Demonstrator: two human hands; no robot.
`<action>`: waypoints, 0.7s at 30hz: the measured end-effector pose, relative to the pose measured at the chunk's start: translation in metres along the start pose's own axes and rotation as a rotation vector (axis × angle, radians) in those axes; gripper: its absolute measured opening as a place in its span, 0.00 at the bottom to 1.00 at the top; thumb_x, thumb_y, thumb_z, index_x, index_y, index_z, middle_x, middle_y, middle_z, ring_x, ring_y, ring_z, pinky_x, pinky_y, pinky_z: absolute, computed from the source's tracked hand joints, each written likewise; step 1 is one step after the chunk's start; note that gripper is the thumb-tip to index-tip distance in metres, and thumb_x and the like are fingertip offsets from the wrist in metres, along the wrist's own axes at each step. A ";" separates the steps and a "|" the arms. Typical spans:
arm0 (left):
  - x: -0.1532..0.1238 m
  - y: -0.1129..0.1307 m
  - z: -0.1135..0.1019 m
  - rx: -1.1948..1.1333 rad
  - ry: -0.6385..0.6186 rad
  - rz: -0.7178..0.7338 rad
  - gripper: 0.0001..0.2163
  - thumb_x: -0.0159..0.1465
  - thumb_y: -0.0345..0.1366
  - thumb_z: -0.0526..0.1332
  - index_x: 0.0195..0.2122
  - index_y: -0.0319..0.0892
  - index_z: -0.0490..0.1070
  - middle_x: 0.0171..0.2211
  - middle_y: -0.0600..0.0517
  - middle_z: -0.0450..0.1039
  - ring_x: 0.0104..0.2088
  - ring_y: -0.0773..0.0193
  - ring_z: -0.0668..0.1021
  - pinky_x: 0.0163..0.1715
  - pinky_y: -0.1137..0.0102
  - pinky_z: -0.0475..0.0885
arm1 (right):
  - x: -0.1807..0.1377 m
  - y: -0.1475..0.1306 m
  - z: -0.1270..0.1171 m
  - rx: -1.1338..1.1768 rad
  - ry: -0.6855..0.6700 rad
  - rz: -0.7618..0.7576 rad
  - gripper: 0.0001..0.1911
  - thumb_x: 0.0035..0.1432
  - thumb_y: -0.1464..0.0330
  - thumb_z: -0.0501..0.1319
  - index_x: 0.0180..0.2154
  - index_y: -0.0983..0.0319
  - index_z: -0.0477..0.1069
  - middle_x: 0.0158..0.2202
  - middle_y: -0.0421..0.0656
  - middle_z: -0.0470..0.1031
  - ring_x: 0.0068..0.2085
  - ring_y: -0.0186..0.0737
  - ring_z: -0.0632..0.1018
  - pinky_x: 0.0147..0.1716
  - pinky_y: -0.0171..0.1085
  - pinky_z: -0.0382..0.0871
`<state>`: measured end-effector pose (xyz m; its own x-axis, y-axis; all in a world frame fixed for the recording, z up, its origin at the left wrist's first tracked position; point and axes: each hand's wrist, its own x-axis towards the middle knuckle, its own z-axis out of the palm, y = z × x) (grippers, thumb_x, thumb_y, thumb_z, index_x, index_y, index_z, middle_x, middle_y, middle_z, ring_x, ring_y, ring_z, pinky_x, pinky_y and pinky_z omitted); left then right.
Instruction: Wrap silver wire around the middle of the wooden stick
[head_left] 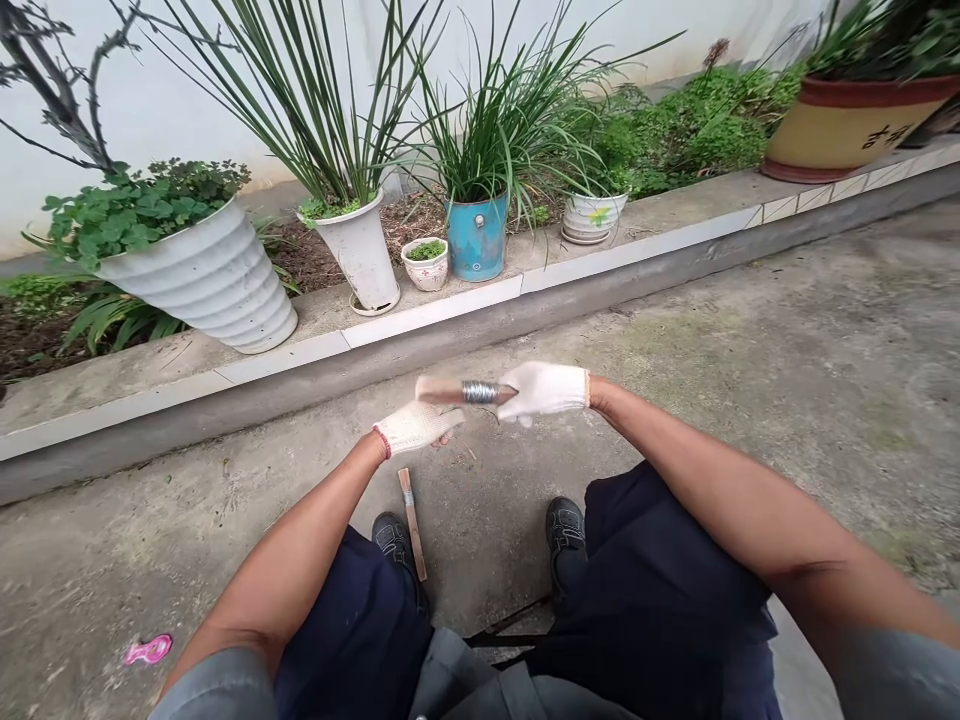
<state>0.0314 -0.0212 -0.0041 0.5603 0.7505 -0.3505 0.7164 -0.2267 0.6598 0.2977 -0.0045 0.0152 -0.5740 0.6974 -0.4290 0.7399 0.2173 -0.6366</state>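
Both my hands wear white knit gloves. Between them is a short wooden handle (448, 391) with a shiny metal band round its middle, held level above the concrete. My right hand (545, 389) is closed on the handle's right end. My left hand (417, 427) is closed under its left end, fingers curled around it. On the ground below, beside my left shoe, lies a thin wooden stick (412, 522) with a small metal band near its top.
A low concrete kerb (480, 315) runs across in front of me, carrying a ribbed white pot (214, 280), a tall white pot (362, 252), a small bowl pot (426, 265), a blue pot (476, 236) and others. A pink scrap (148, 650) lies on the ground at left.
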 end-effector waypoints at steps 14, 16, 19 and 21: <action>-0.001 0.006 -0.001 0.187 -0.004 0.021 0.18 0.72 0.45 0.50 0.30 0.44 0.70 0.24 0.55 0.74 0.25 0.64 0.74 0.30 0.71 0.64 | 0.034 0.017 0.009 -0.673 0.029 0.338 0.16 0.48 0.71 0.67 0.42 0.63 0.80 0.39 0.56 0.82 0.40 0.54 0.82 0.38 0.45 0.73; -0.001 0.004 -0.005 0.230 0.017 0.052 0.17 0.73 0.45 0.50 0.30 0.44 0.70 0.25 0.55 0.73 0.26 0.64 0.74 0.30 0.71 0.64 | 0.029 0.014 0.018 -0.666 -0.120 0.195 0.10 0.47 0.70 0.67 0.36 0.62 0.80 0.34 0.51 0.81 0.36 0.50 0.82 0.36 0.42 0.72; -0.001 -0.002 -0.007 0.200 0.009 0.070 0.18 0.72 0.46 0.50 0.30 0.44 0.70 0.24 0.55 0.72 0.26 0.65 0.73 0.31 0.71 0.64 | 0.017 0.010 0.023 -0.431 -0.298 0.018 0.08 0.47 0.65 0.68 0.32 0.61 0.77 0.25 0.41 0.77 0.28 0.40 0.78 0.30 0.36 0.67; -0.001 -0.007 -0.006 0.131 -0.005 0.090 0.17 0.71 0.47 0.52 0.31 0.43 0.71 0.25 0.55 0.74 0.27 0.65 0.74 0.31 0.72 0.65 | 0.010 0.007 0.020 -0.236 -0.315 -0.014 0.10 0.49 0.62 0.67 0.32 0.60 0.75 0.22 0.38 0.75 0.25 0.36 0.75 0.27 0.33 0.64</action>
<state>0.0229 -0.0164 -0.0043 0.6264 0.7205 -0.2976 0.7113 -0.3720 0.5964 0.2907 -0.0099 -0.0066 -0.6370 0.4578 -0.6202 0.7705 0.4023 -0.4944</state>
